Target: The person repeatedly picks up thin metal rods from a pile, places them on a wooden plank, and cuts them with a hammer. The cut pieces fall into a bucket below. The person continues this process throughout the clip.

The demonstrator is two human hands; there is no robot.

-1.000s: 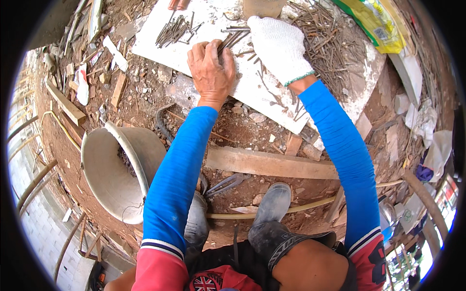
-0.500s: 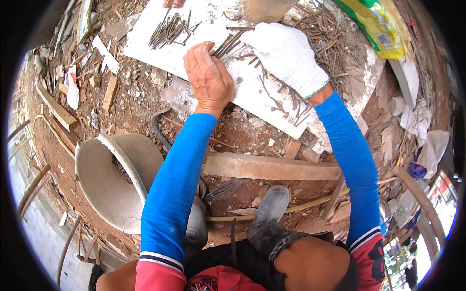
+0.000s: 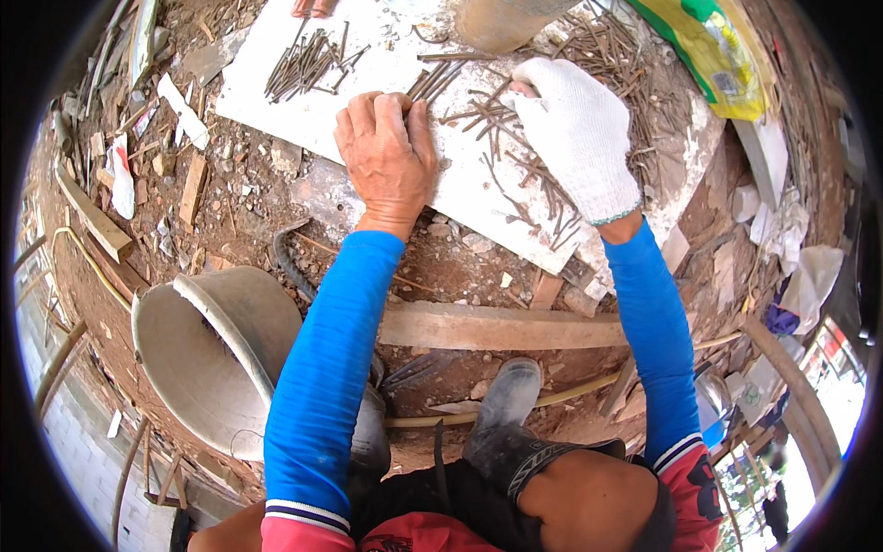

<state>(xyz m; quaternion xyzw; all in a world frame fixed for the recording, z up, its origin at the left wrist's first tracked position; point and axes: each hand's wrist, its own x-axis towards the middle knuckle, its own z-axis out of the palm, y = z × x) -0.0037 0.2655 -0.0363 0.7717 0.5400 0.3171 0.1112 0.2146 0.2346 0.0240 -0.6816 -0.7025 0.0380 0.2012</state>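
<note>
My bare left hand (image 3: pixel 386 152) rests with curled fingers at the near edge of a white board (image 3: pixel 478 202). Just past its fingertips lies a small row of nails (image 3: pixel 440 81); whatever its fingers hold, if anything, is hidden. My right hand (image 3: pixel 584 129), in a white knit glove, is bent over the loose nails (image 3: pixel 487 112), thumb and finger drawn together. A bare fingertip shows at the glove's end, and I cannot make out what is pinched. Farther left on the board sits a bunch of nails (image 3: pixel 303 66). A larger heap of rusty nails (image 3: pixel 612 55) spreads beyond the glove.
A round grey container (image 3: pixel 497 23) stands at the board's far side, near a green and yellow sack (image 3: pixel 727 55). Someone else's fingers (image 3: pixel 313 7) show at the top. Near my left forearm is a bucket (image 3: pixel 216 368) with a handle. A timber (image 3: pixel 497 327) crosses before my boots.
My gloved right hand has moved right and nearer, away from the row of nails and over the loose ones. My left hand has shifted slightly nearer, its fingers still curled.
</note>
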